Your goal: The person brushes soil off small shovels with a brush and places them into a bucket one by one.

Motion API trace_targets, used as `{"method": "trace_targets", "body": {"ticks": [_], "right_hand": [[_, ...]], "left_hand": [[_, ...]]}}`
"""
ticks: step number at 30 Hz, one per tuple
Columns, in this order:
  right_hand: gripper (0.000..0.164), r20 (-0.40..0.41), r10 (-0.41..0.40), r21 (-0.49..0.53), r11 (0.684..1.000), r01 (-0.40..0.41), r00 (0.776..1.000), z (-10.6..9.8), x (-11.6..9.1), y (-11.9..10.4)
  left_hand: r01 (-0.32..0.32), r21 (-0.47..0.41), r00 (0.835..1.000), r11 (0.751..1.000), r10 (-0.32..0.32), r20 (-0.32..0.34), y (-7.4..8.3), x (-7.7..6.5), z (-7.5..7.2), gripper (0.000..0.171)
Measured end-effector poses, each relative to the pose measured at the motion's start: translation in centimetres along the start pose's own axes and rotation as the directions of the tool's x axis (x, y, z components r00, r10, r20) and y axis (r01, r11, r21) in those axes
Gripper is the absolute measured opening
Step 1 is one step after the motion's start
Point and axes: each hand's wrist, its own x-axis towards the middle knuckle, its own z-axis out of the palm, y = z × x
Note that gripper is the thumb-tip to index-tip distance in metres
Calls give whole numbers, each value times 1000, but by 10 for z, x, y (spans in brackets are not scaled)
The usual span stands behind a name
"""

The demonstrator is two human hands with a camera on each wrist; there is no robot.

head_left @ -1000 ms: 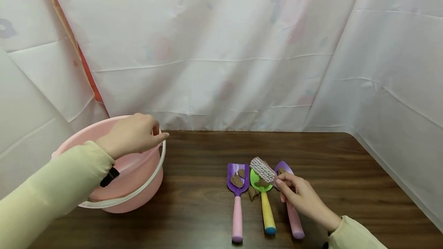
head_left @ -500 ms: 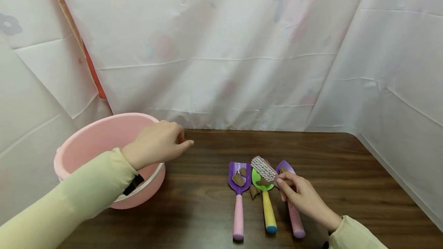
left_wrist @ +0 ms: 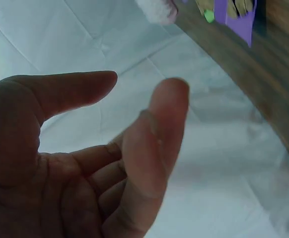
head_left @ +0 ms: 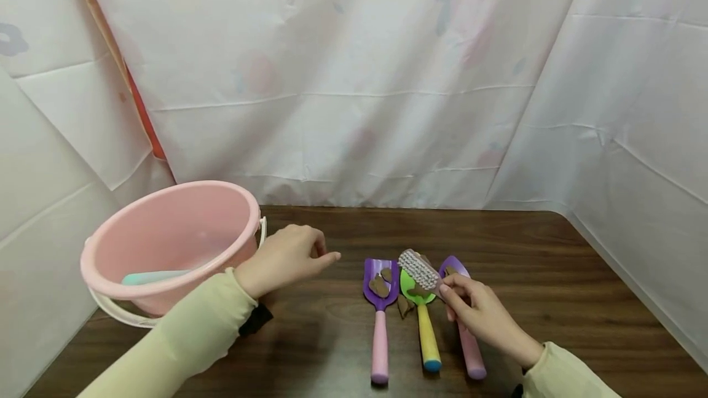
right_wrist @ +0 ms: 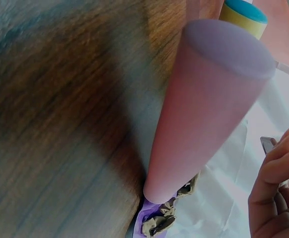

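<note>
My right hand (head_left: 487,318) holds a small pink brush (head_left: 418,271) by its handle, between thumb and fingers, with the pale bristles facing up. Its head overlaps the green shovel (head_left: 428,339) with the yellow handle. Left of that lies a purple shovel (head_left: 380,349) with a pink handle; to the right, a purple pointed trowel (head_left: 472,349), its pink handle (right_wrist: 209,114) large in the right wrist view. Brown flat pieces (head_left: 378,287) lie on the blades. My left hand (head_left: 287,257) hovers beside the bucket, holding nothing, thumb and forefinger (left_wrist: 169,114) apart in the left wrist view.
A pink bucket (head_left: 251,201) with a white handle (head_left: 118,312) stands at the left, a turquoise object (head_left: 155,276) inside it. Another brown piece (head_left: 405,307) lies between two shovels on the wooden table (head_left: 332,349). White curtains (head_left: 354,78) enclose the back and sides.
My left hand has moved from over the bucket's rim rightward and nearer, out of the bucket. The bucket's handle has swung down on the near side. The right hand and brush stay put.
</note>
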Motion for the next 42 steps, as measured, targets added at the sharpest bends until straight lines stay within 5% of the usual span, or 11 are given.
{"method": "trace_targets", "body": {"ticks": [7, 15, 22, 27, 35, 42], "right_hand": [[23, 9, 6, 1, 1000, -6, 1000, -2, 0, -1], [27, 20, 29, 28, 999, -30, 999, -4, 0, -2], [26, 24, 15, 20, 1000, -15, 1000, -3, -1, -2], [26, 17, 7, 20, 1000, -7, 1000, -3, 0, -1], [25, 7, 9, 16, 1000, -9, 1000, -2, 0, 0], [25, 9, 2, 24, 1000, -2, 1000, 0, 0, 1]], "left_hand": [[73, -24, 992, 997, -70, 105, 10, 4, 38, 27], [48, -18, 968, 999, -42, 249, 23, 3, 84, 37], [68, 6, 950, 998, -67, 305, 35, 1, 120, 50], [77, 5, 947, 997, -75, 311, 39, 3, 129, 40], [65, 39, 957, 997, -74, 280, 44, 5, 137, 52], [77, -46, 968, 996, -64, 242, 43, 6, 142, 48]]}}
